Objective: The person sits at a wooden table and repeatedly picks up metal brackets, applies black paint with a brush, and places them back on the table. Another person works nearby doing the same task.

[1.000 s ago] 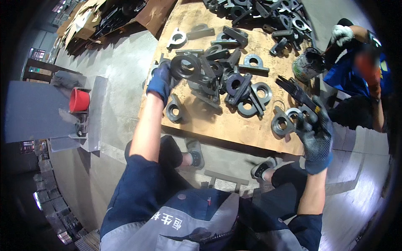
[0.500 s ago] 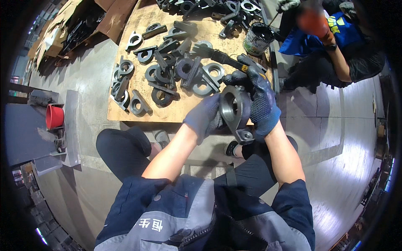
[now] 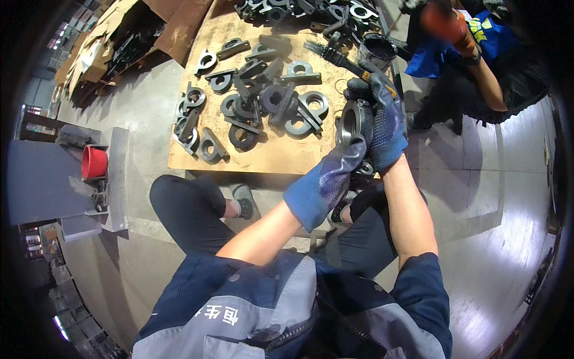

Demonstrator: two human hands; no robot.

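Both my hands wear blue gloves and grip one dark metal ring-shaped part (image 3: 354, 121), held up in front of my chest. My right hand (image 3: 383, 122) wraps around its right side and back. My left hand (image 3: 327, 181) presses on its lower front edge from below. The part hovers over the right front corner of a wooden board (image 3: 269, 157) lying on the floor. Several similar dark metal ring brackets (image 3: 251, 107) lie scattered across that board.
A red cup (image 3: 94, 162) stands on a grey metal block at the left. A dark round can (image 3: 376, 50) sits at the board's far right. Another person in a blue top (image 3: 472, 42) crouches at the upper right. Cardboard and brown sheets (image 3: 119, 42) lie at the upper left.
A second ago my left hand rested on brackets on the board while my right hand held a part alone. Now both hands hold the ring part together, raised closer.
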